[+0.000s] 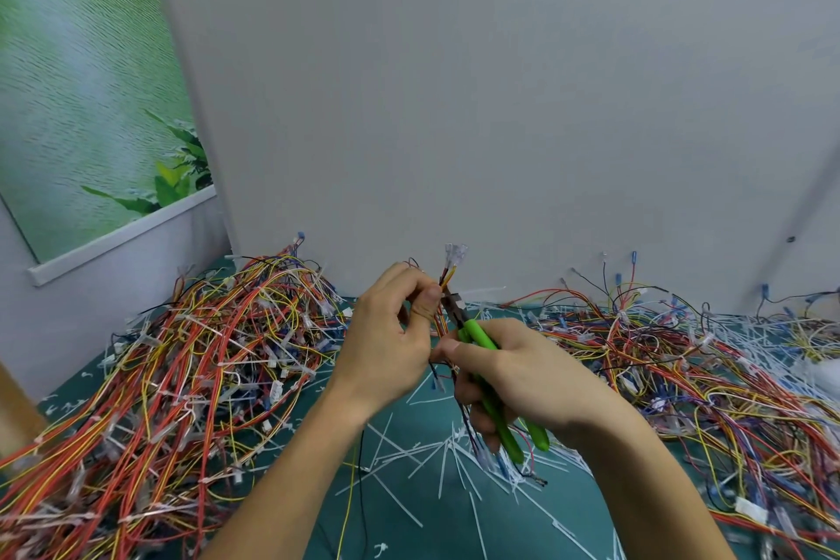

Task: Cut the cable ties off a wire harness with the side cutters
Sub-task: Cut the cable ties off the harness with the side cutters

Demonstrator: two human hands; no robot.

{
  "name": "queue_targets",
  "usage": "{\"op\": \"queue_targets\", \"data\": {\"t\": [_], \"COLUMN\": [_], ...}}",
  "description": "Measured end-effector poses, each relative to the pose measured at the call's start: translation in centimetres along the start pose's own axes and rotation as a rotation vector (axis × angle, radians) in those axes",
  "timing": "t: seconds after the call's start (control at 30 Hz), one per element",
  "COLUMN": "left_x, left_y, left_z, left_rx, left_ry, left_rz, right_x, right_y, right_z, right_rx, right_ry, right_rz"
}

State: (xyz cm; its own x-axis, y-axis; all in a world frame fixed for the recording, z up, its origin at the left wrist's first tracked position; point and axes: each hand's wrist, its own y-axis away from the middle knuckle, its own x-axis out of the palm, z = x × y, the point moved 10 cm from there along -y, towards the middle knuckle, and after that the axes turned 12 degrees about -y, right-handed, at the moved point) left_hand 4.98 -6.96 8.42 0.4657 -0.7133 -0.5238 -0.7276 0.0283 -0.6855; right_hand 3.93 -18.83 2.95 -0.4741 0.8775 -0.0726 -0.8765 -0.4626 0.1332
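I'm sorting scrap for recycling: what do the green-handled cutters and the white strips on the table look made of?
Green-handled side cutters: handles look like smooth plastic or rubber sleeves, evenly bright; the dark head looks metal, though blurred. Thin white cut strips: probably stiff plastic, lying straight and uniform.

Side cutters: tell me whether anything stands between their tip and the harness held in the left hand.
Nothing visible does. The side cutters, gripped by the right hand, have their dark tip at the wire harness that the left hand pinches. Only the left thumb lies close beside the tip.
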Motion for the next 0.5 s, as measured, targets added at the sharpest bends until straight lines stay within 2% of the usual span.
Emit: {"op": "queue_targets", "data": {"t": [0.17, 0.5], "left_x": [0.7, -0.1], "left_y": [0.1, 0.0], "left_z": [1.1, -0.1], "left_rx": [-0.106, 0.015], "left_ry": [0.104, -0.009], "left_rz": [0.059, 0.01], "right_x": [0.9, -0.1], "right_y": [0.2, -0.2], "right_z": [0.2, -0.1], "right_rx": [0.026, -0.019], "right_ry": [-0.07, 0.019], "right_rz": [0.051, -0.028]}}
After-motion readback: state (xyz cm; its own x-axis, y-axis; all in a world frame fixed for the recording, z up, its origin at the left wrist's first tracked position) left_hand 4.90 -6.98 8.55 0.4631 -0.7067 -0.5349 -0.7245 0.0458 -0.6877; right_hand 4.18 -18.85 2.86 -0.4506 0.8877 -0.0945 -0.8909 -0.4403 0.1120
